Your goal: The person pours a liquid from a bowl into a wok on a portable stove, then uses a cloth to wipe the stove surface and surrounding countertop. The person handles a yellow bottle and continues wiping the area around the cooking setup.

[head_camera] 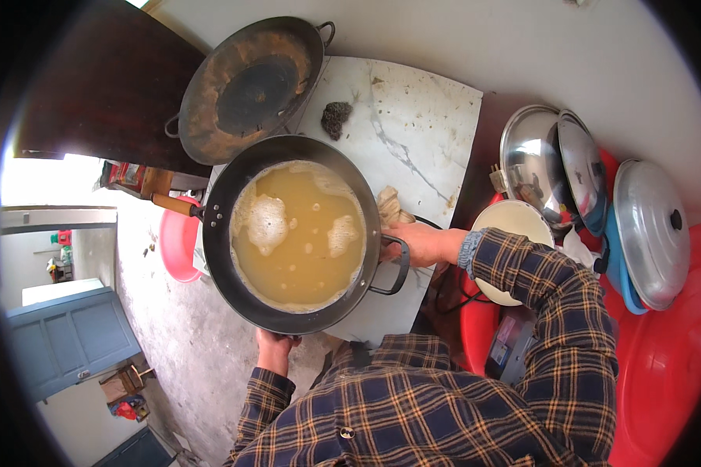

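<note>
A dark metal wok (pixel 289 324) with a wooden-grip handle on the left and a metal loop handle on the right holds cloudy yellowish liquid (pixel 304 233) with patches of foam. My left hand (pixel 276 350) grips the wok's near edge from below, its fingers partly hidden under the wall. At the right edge, beside the loop handle, my right hand (pixel 420 244) holds the wok, with its fingertips hidden behind it. Just beyond my right hand a crumpled beige cloth (pixel 392 205) lies on the marble-patterned tabletop (pixel 420 134).
A larger, rust-stained wok (pixel 257 93) leans behind on the left. A dark scouring pad (pixel 336 119) lies on the tabletop. Right are a cream basin (pixel 517 219), a steel bowl (pixel 528 152), lids (pixel 648 233) and red tubs (pixel 663 350). A pink basin (pixel 178 248) stands left, low down.
</note>
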Motion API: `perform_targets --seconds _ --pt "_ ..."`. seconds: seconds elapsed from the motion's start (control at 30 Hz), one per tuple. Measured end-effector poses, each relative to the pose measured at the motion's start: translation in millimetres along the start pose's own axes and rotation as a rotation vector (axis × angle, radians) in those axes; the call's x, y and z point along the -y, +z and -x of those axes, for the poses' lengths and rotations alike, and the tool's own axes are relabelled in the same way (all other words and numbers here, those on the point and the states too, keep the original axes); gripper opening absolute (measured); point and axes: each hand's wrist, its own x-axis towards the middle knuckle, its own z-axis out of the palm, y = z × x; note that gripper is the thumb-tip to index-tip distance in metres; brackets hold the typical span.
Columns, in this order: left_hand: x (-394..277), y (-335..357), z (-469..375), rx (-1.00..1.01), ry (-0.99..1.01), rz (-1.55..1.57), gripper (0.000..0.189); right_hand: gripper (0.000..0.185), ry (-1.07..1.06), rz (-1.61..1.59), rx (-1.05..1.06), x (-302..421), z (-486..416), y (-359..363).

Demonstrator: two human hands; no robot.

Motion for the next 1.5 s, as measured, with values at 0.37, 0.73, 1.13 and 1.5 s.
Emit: perform_targets --seconds 0.37,0.73,1.13,1.5 --pt "1 -18 -23 0.064 -0.112 0.084 0.035 0.018 0.205 -0.048 -0.144 -16 17 -40" --pt "-3 -17 -21 0.05 -0.126 0.007 0.034 0.05 0.415 -0.637 -0.132 22 -5 0" --pt "4 -33 -42 0.053 -0.059 0.094 0.021 0.012 0.521 0.453 -0.499 38 -20 52" --pt "6 -33 -42 0.008 -0.088 0.116 0.024 0.028 0.691 -0.297 -1.28 69 24 75"
